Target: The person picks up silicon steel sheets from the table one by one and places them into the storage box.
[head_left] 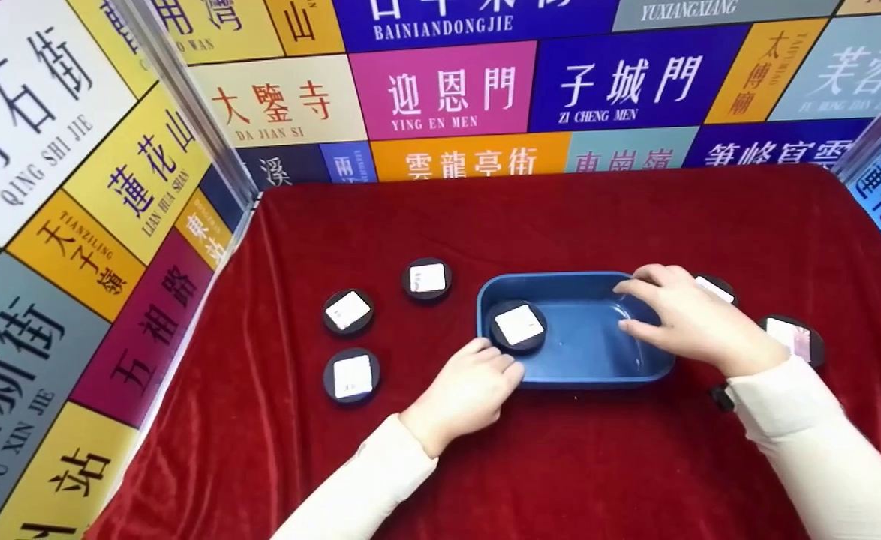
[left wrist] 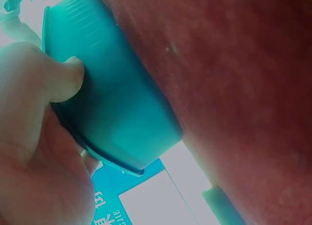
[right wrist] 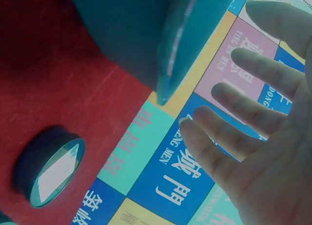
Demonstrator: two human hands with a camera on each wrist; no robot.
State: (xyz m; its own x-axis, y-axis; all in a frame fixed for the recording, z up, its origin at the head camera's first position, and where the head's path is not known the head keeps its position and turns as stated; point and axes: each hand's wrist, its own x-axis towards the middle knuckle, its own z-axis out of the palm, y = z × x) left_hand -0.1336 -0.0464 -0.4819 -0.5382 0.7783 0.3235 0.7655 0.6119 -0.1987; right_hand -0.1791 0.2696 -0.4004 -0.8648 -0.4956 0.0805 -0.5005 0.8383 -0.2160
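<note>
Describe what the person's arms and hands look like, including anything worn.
The left hand and right hand are bare, without gloves. The left sleeve and right sleeve are long, plain and off-white. A small black item shows beside the right sleeve's end; what it is, I cannot tell.

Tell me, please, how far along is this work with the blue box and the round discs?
Done: one disc lies inside the blue box, at its left end.
In hand: the left hand grips the box's near left corner; the right hand is at the right end, holding nothing.
Left: if all belong inside, probably five: three discs left of the box and two discs to its right.
</note>
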